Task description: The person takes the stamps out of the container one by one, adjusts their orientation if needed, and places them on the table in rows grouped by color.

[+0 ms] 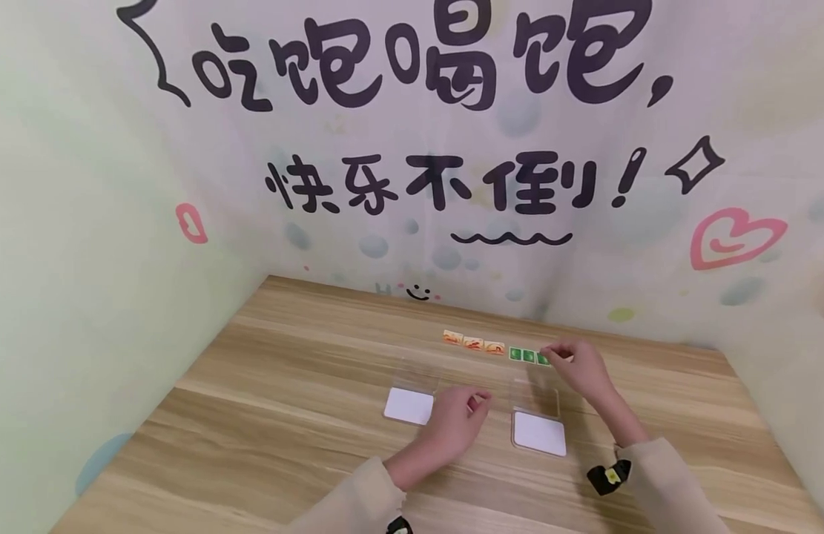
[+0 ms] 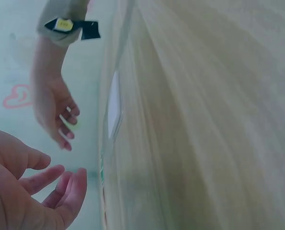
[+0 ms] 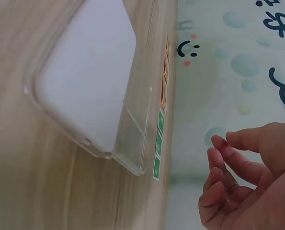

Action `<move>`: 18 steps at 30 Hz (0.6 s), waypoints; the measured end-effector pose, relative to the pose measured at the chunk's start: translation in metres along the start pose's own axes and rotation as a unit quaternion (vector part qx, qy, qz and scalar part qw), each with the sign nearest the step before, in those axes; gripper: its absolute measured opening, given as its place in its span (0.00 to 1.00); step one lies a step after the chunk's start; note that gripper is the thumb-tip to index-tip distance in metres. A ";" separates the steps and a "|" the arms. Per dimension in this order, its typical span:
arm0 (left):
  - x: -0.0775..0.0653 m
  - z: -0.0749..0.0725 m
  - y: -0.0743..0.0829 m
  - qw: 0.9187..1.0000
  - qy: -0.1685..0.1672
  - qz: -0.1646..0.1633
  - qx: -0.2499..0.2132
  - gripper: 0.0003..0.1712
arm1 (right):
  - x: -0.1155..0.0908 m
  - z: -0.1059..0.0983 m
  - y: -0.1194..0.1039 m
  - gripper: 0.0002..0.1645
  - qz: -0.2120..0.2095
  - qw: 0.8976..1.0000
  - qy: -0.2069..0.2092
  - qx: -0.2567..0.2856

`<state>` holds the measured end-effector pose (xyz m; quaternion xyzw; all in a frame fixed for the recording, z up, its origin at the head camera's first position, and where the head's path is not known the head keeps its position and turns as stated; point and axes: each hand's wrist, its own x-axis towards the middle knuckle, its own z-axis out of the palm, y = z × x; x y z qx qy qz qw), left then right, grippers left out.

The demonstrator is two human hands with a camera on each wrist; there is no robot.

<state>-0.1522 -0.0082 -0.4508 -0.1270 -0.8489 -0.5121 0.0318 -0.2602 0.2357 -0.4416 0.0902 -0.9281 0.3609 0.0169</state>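
My right hand (image 1: 581, 368) hovers over the right end of a row of three small green cards (image 1: 528, 356). In the right wrist view its thumb and index fingertip come close together, and nothing shows between them. My left hand (image 1: 455, 421) hangs above the table with loosely bent fingers and holds nothing; it is nearest the left clear plastic case (image 1: 418, 380), whose lid lies folded back from a white panel (image 1: 409, 406). A second clear case (image 1: 537, 400) with a white panel (image 1: 540, 433) lies open below my right hand. Three orange picture cards (image 1: 473, 343) continue the row leftward.
The wood-grain table (image 1: 271, 415) meets a printed cloth wall (image 1: 385, 259) just behind the cards. Plain pale walls (image 1: 84, 259) stand on both sides. My right forearm passes to the right of the right case.
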 end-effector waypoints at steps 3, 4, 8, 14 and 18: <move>0.004 -0.009 0.000 1.000 0.014 0.008 0.009 0.09 | -0.006 -0.001 -0.005 0.16 -0.001 1.000 0.009 -0.006; 0.004 -0.012 -0.001 1.000 0.017 0.011 0.011 0.08 | -0.008 -0.001 -0.006 0.16 -0.003 1.000 0.012 -0.007; 0.005 -0.023 -0.002 0.999 0.019 0.013 0.028 0.08 | -0.015 0.000 -0.009 0.14 -0.002 1.000 0.019 -0.011; 0.005 -0.038 -0.008 0.995 0.034 0.023 0.087 0.09 | -0.021 0.004 -0.013 0.15 -0.001 1.000 0.007 -0.008; 0.005 -0.049 -0.014 0.987 0.053 0.053 0.144 0.09 | -0.028 0.006 -0.019 0.15 -0.003 1.000 -0.001 -0.003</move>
